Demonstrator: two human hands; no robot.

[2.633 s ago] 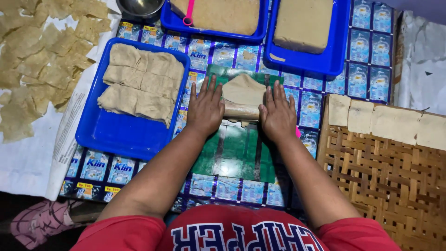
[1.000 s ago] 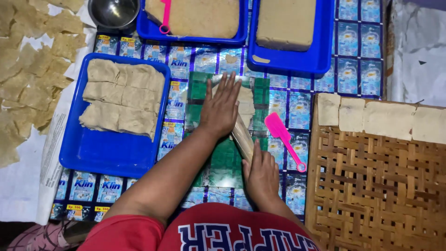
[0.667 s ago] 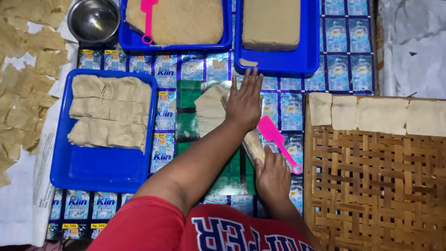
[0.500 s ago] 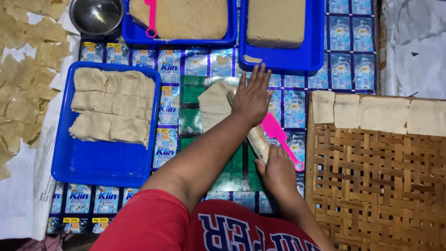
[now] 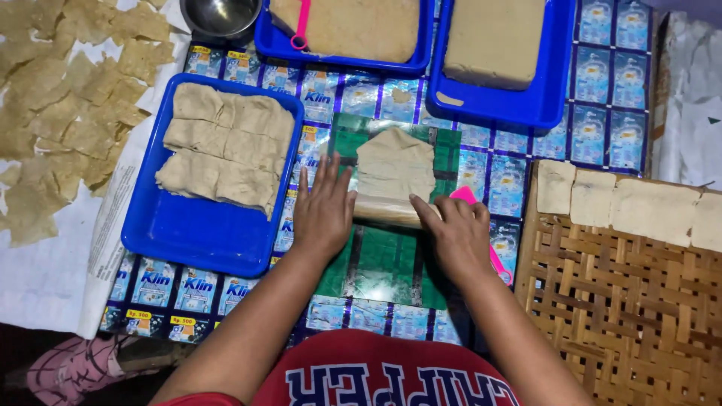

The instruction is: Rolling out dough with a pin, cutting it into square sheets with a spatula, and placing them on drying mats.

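Dough sheet [image 5: 394, 169], pale and floppy, lies on a green plastic sheet [image 5: 383, 263] in the middle of the work surface, its near edge curled over a rolling pin [image 5: 383, 213] lying crosswise. Two hands are on that pin: the left hand [image 5: 323, 212] flat with fingers spread on its left end, the right hand [image 5: 456, 237] flat on its right end, palms down and pressing rather than gripping, set apart with the roll between them. Nearest of all is the person's red shirt [image 5: 383, 376] with white lettering.

A pink scraper [image 5: 481, 233] peeks out beside the right hand. To the right sits one woven bamboo tray [image 5: 624, 316], with four pale dough blocks [image 5: 628, 207] in a row along its far edge.

To the left sits one blue tray [image 5: 188, 233] holding about six folded dough pieces [image 5: 226, 146] in two rows. Further left, many thin, ragged dried squares [image 5: 68, 98], too many to count, are spread on white paper [image 5: 45, 278].

Farther off are two more blue trays: the left one [image 5: 338, 60] holds a tan slab and a second pink scraper [image 5: 302, 26], the right one [image 5: 526, 109] a thick block. One steel bowl [image 5: 222, 15] stands far left of them.

The whole surface is covered with a sheet of joined blue printed sachet wrappers [image 5: 602, 98]. The room is dim; crumpled white plastic [image 5: 688, 98] lies at far right.
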